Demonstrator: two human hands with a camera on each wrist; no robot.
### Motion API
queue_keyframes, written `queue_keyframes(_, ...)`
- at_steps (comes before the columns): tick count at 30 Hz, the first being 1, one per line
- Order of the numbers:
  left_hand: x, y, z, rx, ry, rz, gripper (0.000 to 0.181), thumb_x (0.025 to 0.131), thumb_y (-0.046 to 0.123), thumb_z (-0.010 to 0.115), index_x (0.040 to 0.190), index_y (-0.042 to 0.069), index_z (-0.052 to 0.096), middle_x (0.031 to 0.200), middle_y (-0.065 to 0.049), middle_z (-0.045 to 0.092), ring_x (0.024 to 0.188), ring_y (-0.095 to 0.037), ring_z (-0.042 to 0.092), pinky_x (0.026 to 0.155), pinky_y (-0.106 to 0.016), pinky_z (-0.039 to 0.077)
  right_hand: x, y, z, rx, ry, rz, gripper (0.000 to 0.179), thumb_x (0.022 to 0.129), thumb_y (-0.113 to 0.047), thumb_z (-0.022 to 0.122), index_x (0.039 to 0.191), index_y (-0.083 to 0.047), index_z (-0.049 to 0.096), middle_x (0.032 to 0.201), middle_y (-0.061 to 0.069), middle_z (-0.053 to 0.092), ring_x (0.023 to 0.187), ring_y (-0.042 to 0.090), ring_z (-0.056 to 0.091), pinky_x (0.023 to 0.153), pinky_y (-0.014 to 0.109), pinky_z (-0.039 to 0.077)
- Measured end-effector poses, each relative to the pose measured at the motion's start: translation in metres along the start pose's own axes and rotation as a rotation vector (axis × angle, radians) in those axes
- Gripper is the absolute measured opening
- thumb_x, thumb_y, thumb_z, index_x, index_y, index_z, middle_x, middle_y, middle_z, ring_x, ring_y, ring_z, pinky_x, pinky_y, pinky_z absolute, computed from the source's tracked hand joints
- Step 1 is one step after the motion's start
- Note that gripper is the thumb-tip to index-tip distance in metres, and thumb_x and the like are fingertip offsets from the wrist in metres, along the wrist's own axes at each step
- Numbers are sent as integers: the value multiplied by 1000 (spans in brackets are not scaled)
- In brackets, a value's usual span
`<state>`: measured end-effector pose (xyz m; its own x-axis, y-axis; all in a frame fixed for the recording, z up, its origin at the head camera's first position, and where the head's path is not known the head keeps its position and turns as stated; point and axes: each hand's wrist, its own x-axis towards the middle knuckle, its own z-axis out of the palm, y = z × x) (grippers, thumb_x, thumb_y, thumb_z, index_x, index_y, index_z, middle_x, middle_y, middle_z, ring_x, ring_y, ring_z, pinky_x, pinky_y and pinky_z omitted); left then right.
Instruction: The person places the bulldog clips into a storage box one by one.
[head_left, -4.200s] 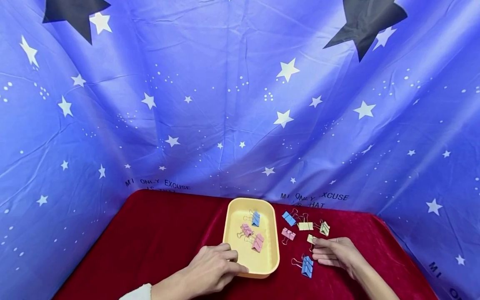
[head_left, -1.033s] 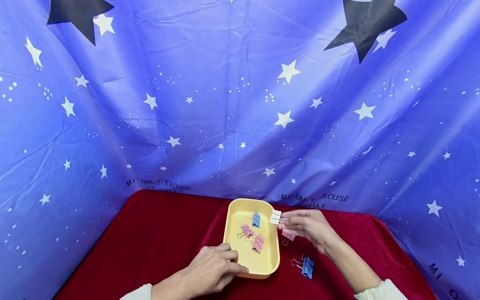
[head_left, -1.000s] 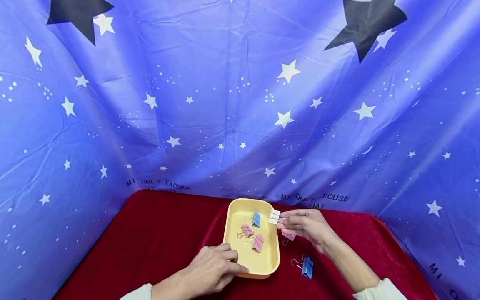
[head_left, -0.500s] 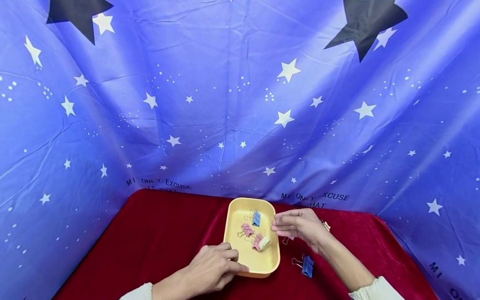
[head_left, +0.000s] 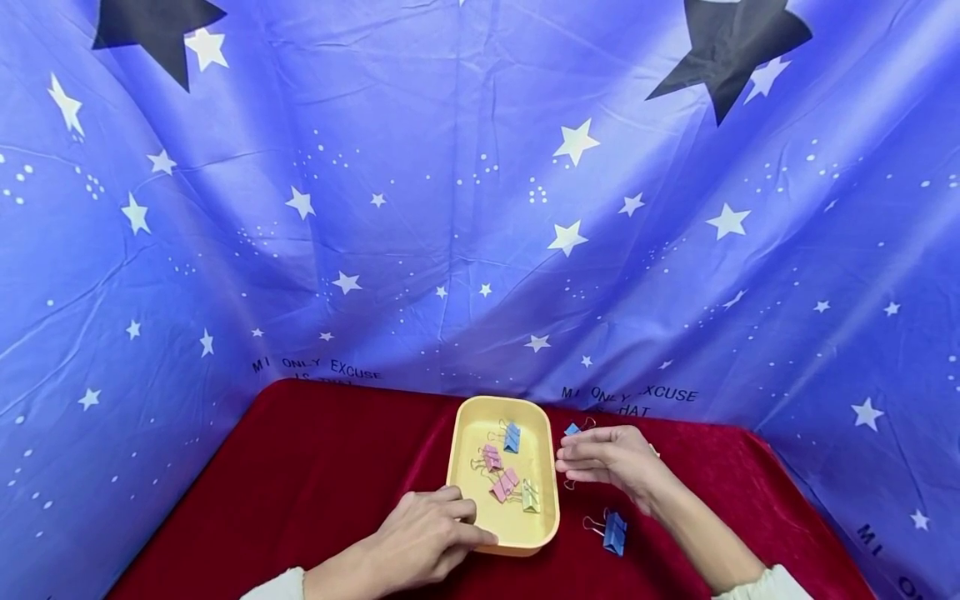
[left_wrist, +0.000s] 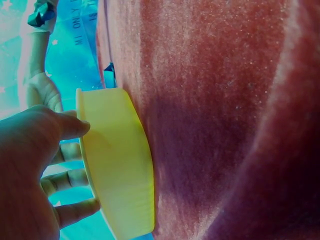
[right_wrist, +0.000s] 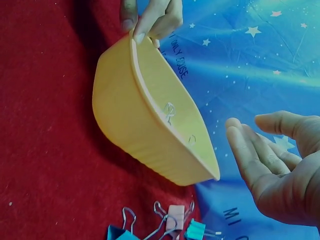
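My left hand grips the near rim of a yellow plastic bin, thumb and fingers on either side of the rim. Inside lie a blue binder clip, two pink binder clips and a pale yellow binder clip near the right wall. My right hand hovers just right of the bin, fingers extended, thumb apart and nothing held, as the right wrist view shows. Beneath and behind it, a blue binder clip is partly covered. A pink binder clip shows in the right wrist view.
Another blue binder clip lies on the red velvet cloth right of the bin's near end. A blue star-printed curtain surrounds the table at the back and sides. My right hand hides most of the other clips there.
My right hand carried a pale yellow binder clip from the cloth to the bin and let it drop in. One pink clip shifted; the hand drew back slightly right. My left hand stayed put.
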<state>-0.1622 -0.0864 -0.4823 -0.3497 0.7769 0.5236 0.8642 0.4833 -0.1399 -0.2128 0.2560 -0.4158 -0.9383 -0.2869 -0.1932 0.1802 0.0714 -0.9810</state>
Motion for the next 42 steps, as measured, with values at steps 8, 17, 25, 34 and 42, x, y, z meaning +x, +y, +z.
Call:
queue_keyframes(8,-1,0,1,-10,9,1,42,83,19,92,114,46,87,87,21,63,81,1,54,58,-6,17,-7,12,-15,-11,-24,7,32,105,-2,74,132,15,73,112,19,86,98,22,87,92,39,69)
queue_keyframes(17,0,0,1,-13,6,4,42,83,19,92,114,47,86,87,21,63,81,1,55,59,-6,18,-17,24,-30,-33,6,51,30,103,-4,77,129,11,76,108,13,87,95,19,87,89,37,70)
queue_keyframes(25,0,0,1,-13,13,3,41,82,20,92,113,46,87,87,21,64,81,0,56,59,-6,19,-24,34,-47,-64,21,57,24,104,-3,75,125,8,78,105,11,88,94,18,87,87,35,70)
queue_keyframes(34,0,0,1,-19,4,0,42,83,19,92,115,46,87,88,21,64,82,1,55,59,-6,19,-28,50,-62,-106,15,75,27,102,-3,75,125,12,77,108,16,87,95,19,87,88,35,70)
queue_keyframes(42,1,0,0,-20,1,-4,40,84,20,92,114,46,87,87,21,63,82,1,56,59,-6,18,-29,64,-67,-141,61,73,44,98,-1,80,132,24,67,109,19,87,95,16,86,89,36,70)
